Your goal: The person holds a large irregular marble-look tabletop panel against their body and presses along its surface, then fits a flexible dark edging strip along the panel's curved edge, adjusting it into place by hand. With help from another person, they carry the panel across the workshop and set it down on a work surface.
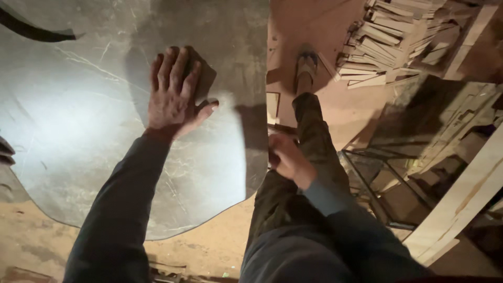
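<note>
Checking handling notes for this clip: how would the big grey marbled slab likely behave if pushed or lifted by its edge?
The slab looks like thin veined stone, so probably stiff and heavy. Its glossy face, under the left hand, may be slippery. The right hand grips its thin edge, which looks apt to chip.

A workshop: stacked wood offcuts (390, 39), leaning boards (461, 199) and a stone-like slab (78, 131) over dusty floor (209, 251).

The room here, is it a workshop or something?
Probably a workshop. The left hand presses a dark pad on a grey slab; cut wood pieces are stacked on the dusty floor, with planks nearby.
</note>
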`<control>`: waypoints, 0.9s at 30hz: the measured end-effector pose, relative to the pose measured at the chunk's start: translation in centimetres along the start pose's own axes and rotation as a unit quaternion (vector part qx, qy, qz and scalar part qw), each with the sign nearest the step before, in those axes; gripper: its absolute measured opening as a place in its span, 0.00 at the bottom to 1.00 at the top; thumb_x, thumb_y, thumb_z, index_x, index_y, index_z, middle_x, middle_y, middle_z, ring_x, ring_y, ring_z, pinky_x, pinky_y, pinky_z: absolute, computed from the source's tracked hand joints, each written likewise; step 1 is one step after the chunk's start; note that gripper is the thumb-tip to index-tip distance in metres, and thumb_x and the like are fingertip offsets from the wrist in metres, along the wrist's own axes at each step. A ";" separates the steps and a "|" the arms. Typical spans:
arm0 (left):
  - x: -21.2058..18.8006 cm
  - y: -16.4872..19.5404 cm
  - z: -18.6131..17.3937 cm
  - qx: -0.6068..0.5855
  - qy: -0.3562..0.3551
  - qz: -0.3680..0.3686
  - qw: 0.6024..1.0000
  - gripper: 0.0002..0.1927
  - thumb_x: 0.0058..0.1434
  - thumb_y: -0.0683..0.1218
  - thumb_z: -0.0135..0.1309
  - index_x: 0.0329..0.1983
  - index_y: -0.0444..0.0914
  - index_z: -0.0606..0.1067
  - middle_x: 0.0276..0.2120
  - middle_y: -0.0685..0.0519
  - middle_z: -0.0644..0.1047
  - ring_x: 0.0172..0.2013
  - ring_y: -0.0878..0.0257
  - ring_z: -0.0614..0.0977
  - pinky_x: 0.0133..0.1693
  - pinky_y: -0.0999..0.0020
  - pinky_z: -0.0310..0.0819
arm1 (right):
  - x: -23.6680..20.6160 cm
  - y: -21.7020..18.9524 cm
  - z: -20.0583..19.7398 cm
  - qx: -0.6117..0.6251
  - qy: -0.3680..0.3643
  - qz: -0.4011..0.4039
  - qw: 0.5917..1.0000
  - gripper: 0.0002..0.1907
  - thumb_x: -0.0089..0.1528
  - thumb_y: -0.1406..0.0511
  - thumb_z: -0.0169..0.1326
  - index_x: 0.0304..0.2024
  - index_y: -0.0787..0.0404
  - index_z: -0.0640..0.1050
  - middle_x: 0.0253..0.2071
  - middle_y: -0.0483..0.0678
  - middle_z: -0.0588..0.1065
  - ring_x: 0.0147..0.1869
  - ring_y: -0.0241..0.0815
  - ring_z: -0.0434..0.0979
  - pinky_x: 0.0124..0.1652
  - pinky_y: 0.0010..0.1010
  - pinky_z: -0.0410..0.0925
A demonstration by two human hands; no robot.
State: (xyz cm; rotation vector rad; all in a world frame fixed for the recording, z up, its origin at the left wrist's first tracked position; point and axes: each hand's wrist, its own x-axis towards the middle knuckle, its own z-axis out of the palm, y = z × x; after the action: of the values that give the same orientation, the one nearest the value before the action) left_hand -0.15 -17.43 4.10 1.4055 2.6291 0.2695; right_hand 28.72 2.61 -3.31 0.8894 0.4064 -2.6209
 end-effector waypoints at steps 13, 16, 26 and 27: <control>1.2 0.6 -2.2 -0.026 0.037 -0.007 0.999 0.41 0.68 0.71 0.50 0.71 0.38 0.66 0.73 0.39 0.61 0.73 0.38 0.61 0.73 0.37 0.50 | 8.5 -13.9 6.9 -0.100 0.070 -0.035 0.992 0.08 0.71 0.67 0.57 0.51 0.55 0.72 0.42 0.35 0.71 0.42 0.27 0.72 0.45 0.25 0.70; 1.5 0.7 -2.5 -0.026 0.041 -0.015 0.999 0.40 0.66 0.70 0.53 0.70 0.39 0.67 0.73 0.41 0.61 0.73 0.40 0.62 0.73 0.39 0.51 | 9.5 -16.2 5.5 -0.092 -0.035 -0.106 0.989 0.18 0.63 0.67 0.54 0.56 0.57 0.73 0.46 0.41 0.76 0.47 0.34 0.77 0.46 0.30 0.74; 2.4 0.2 -3.5 -0.055 0.021 -0.047 0.997 0.39 0.64 0.69 0.51 0.69 0.41 0.68 0.71 0.42 0.64 0.71 0.42 0.63 0.72 0.41 0.51 | 13.6 -32.3 4.7 -0.037 0.119 -0.275 0.953 0.15 0.68 0.67 0.56 0.56 0.58 0.71 0.42 0.47 0.75 0.37 0.37 0.75 0.35 0.32 0.73; 2.6 0.2 -3.7 -0.050 0.018 -0.050 0.997 0.39 0.64 0.69 0.51 0.69 0.41 0.69 0.71 0.42 0.65 0.72 0.43 0.63 0.72 0.42 0.51 | 13.9 -35.0 5.2 -0.076 0.134 -0.339 0.928 0.15 0.68 0.70 0.58 0.56 0.56 0.71 0.38 0.45 0.73 0.34 0.36 0.72 0.34 0.33 0.73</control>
State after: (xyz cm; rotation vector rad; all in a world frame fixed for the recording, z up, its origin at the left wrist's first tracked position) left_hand -2.24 -15.54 7.66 1.2447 2.6644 0.4100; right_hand 1.40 29.05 -2.60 1.2267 1.1567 -2.9998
